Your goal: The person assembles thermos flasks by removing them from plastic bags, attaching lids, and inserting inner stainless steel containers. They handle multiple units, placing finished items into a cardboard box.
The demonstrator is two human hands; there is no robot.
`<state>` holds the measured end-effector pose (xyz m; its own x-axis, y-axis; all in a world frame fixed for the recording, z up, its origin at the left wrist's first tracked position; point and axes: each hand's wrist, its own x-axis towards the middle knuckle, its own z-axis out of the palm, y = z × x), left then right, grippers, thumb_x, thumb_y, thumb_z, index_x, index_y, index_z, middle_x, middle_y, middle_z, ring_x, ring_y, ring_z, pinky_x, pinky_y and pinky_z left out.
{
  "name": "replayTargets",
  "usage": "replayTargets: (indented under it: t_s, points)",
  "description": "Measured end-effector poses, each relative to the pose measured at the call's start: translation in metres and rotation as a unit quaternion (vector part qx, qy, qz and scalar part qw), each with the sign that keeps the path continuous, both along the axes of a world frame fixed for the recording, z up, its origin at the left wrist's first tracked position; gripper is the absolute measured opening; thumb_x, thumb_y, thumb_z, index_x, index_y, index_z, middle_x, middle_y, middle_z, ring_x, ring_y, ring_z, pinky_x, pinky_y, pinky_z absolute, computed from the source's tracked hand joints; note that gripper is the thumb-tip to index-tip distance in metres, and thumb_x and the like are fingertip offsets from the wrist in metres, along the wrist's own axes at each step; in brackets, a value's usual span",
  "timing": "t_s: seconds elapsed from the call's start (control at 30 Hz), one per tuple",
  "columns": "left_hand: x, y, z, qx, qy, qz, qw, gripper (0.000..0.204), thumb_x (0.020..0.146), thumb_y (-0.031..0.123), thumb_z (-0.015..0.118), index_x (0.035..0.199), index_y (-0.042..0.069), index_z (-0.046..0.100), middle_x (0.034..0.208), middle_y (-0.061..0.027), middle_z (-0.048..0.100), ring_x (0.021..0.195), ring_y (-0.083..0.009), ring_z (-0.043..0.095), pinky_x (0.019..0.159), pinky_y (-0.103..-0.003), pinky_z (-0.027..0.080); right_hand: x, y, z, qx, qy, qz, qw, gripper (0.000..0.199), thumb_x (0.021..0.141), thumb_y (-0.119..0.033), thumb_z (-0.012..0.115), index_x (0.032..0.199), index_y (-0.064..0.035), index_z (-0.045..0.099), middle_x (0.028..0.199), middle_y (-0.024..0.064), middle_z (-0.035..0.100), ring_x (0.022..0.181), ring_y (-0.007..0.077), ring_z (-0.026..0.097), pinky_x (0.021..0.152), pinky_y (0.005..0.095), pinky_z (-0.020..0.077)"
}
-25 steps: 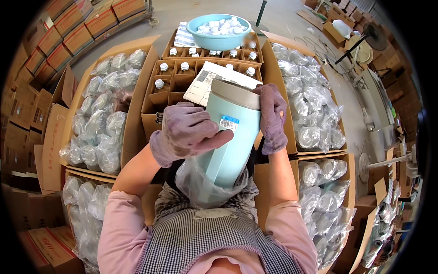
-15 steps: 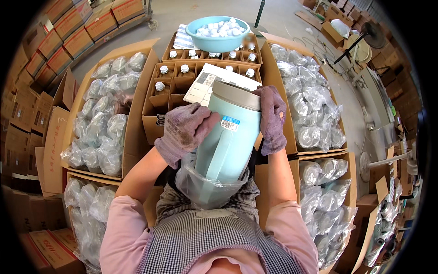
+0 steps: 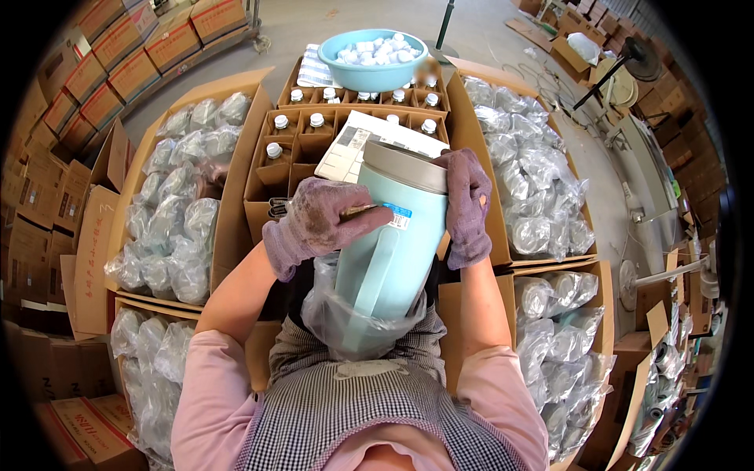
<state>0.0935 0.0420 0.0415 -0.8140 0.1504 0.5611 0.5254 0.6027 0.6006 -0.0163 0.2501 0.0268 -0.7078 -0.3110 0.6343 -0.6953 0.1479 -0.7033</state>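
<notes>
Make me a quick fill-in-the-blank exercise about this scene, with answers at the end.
The light-blue jug has a rim coloured ____.
The hand at the jug's sticker is the ____ one.
Of the jug's upper and lower halves, the clear plastic bag surrounds the ____ one.
Caps in the blue basin are coloured ____.
Answers: grey; left; lower; white.

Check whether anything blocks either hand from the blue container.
Only the gloves. The right hand holds the blue container near its gray rim; the left hand is at its label. The plastic bag wraps only its lower part.
</notes>
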Motion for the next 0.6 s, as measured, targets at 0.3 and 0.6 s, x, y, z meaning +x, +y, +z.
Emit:
replayTargets:
  t_s: [0.3,0.6]
  points:
    - [0.010,-0.002,0.015,0.022,0.023,-0.013,0.999,0.020,0.078,0.010,0.079,0.069,0.003,0.063,0.058,-0.0078,0.054,0.050,-0.0138,0.053,0.048,-0.030,0.040,-0.002,-0.001,-0.005,-0.035,-0.021,-0.012,0.999,0.013,0.093,-0.005,0.053,0.087,0.0026,0.061,0.075,0.0110,0.059,0.077,0.0251,0.053,0.076,0.0361,0.0445]
    - [0.005,-0.011,0.004,-0.034,0.074,0.085,0.993,0.013,0.083,0.011,0.074,0.083,0.004,0.062,0.069,-0.0104,0.058,0.060,-0.0313,0.059,0.054,-0.037,0.047,0.000,-0.001,-0.003,0.009,-0.021,-0.019,1.000,0.033,0.099,-0.020,0.047,0.087,0.0047,0.065,0.083,0.0117,0.058,0.082,0.0215,0.055,0.077,0.0323,0.0433]
